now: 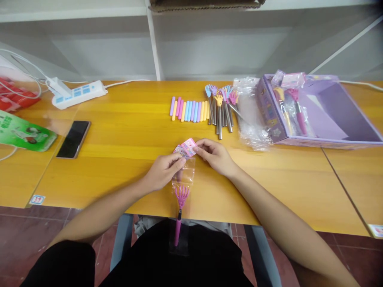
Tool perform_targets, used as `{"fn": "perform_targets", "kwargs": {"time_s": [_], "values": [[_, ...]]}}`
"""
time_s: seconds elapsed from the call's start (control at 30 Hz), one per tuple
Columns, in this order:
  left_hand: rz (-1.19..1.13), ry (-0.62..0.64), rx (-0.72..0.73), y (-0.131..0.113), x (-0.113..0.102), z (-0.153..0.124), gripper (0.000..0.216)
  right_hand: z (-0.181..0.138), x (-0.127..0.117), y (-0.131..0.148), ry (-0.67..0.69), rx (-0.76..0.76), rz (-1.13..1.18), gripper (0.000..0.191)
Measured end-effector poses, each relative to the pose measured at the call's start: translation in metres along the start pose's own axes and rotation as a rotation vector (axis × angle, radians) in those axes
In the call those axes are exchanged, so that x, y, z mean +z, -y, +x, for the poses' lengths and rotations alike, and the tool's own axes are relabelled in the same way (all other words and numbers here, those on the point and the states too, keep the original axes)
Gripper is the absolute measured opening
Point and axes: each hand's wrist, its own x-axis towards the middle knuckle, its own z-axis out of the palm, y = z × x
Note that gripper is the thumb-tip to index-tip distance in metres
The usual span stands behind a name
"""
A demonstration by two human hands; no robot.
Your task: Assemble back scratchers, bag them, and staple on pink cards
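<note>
My left hand (165, 169) pinches the upper part of a clear plastic bag (188, 169), close to a small stack of printed cards. Between the thumb and fingers of my right hand (216, 155) is the edge of a pink printed card (189, 146), which touches the stack at my left fingertips. Inside the bag lies a pink hand-shaped back scratcher (181, 196), its claw toward the table and its handle hanging over the table edge in front of my body. My fingers partly hide the bag's mouth.
Loose handle sleeves (188, 111) lie in a row beside piled metal scratchers (220, 113). Clear bags (249, 115) rest against a purple box (329, 141) holding bagged scratchers. At left are a phone (74, 139), a power strip (80, 95) and a green package (28, 131).
</note>
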Motion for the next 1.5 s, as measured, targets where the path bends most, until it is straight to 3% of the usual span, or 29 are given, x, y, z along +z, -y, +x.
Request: {"fn": "perform_targets", "kwargs": {"time_s": [0.1,0.2,0.37,0.5,0.73,1.13,1.33,1.5], "values": [[-0.075,-0.024,-0.014,0.002,0.0,0.002,0.044,-0.008,-0.001,0.006,-0.091,-0.048,0.046,0.044],[-0.135,-0.033,-0.045,0.005,-0.001,0.003,0.043,-0.019,0.0,0.011,-0.149,-0.207,0.01,0.034],[-0.238,-0.014,-0.085,0.011,-0.001,0.006,0.045,-0.031,0.004,0.021,-0.028,-0.508,-0.298,0.014],[-0.352,-0.018,-0.139,0.013,0.0,0.009,0.057,-0.03,0.007,0.021,0.004,-0.603,-0.439,0.018],[-0.455,-0.006,-0.16,0.012,0.0,0.01,0.06,-0.028,0.004,0.02,-0.001,-0.635,-0.468,0.022],[-0.501,0.013,-0.162,0.014,0.001,0.011,0.053,-0.032,0.008,0.018,-0.042,-0.528,-0.386,0.004],[-0.485,-0.009,-0.158,0.016,0.002,0.011,0.055,-0.03,0.007,0.018,0.016,-0.505,-0.401,0.01],[-0.459,-0.044,-0.13,0.013,0.0,0.01,0.051,-0.029,0.005,0.018,0.07,-0.522,-0.409,0.028]]}}
